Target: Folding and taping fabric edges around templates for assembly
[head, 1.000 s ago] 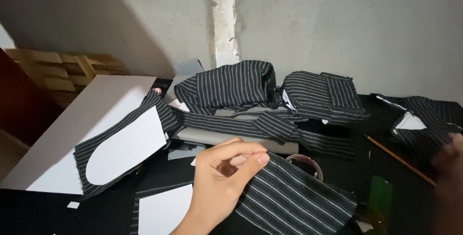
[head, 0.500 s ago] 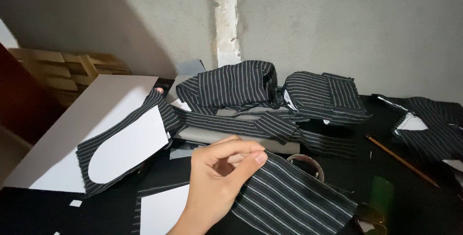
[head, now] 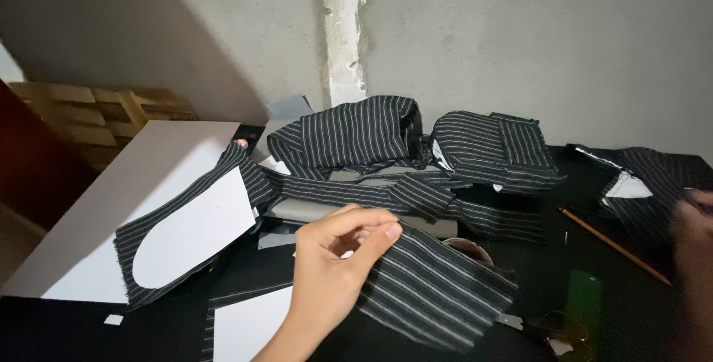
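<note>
Since the earlier frame, the right hand [head: 698, 250] has been brought back in at the right edge, where half a second ago none was seen; the left hand [head: 338, 258] and its cloth are placed much as before.

One black table [head: 639, 310] is seen against a grey wall [head: 520, 35]. One large white board [head: 134, 184] lies tilted at the left. Striped cloth is heaped at the back in at least two folded bundles [head: 416, 147], with long strips beneath them. One striped piece with a white rounded pattern [head: 189, 232] on it lies over the board's edge. Another white sheet [head: 245, 325] lies at the lower edge.

One striped cloth piece [head: 438, 284] is held near the middle of the table by the left hand. The hand is raised with the palm turned toward the camera, and the cloth's upper left edge is pinched between thumb and fingers while the rest lies spread on the table.

The right hand is blurred and cut off by the frame; it is near a further striped piece [head: 646, 180] at the right, and whether it is open or gripping cannot be told.

One pencil [head: 613, 243] lies slanted between the hands. One green object [head: 583, 299] stands beside scissors [head: 553, 328] at the lower right. A round dark rim [head: 468, 247] is partly hidden behind the held cloth.
</note>
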